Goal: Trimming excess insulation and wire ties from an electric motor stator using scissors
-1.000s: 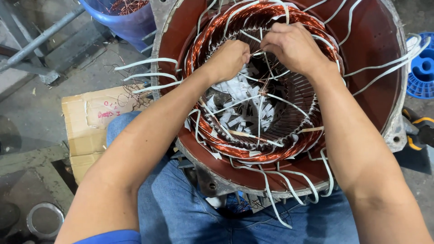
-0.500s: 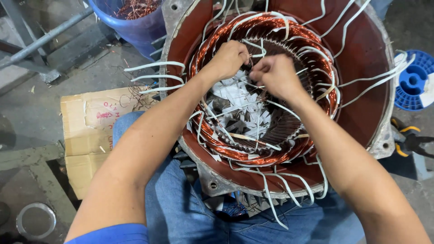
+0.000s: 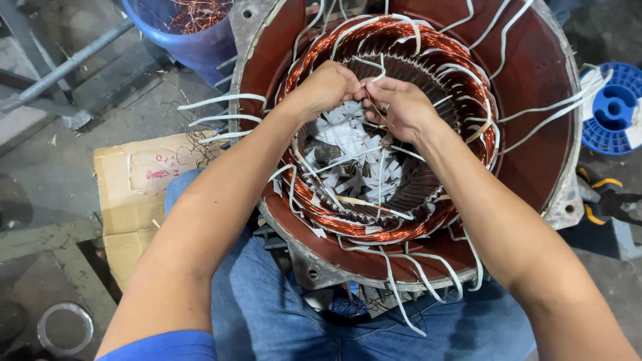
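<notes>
Pinching thin wire (image 3: 370, 100): left hand (image 3: 328, 87), right hand (image 3: 400, 107) fingers; tan cardboard box (image 3: 130, 194) flat at left.

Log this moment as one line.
left hand: pinching wire | right hand: pinching same wire | place: over copper winding | stator housing: on lap

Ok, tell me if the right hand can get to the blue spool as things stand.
Probably yes. The blue spool lies on the floor to the right, outside the motor housing, with nothing over it. The right hand is busy at the copper winding beside the left hand and would have to let go first.
</notes>
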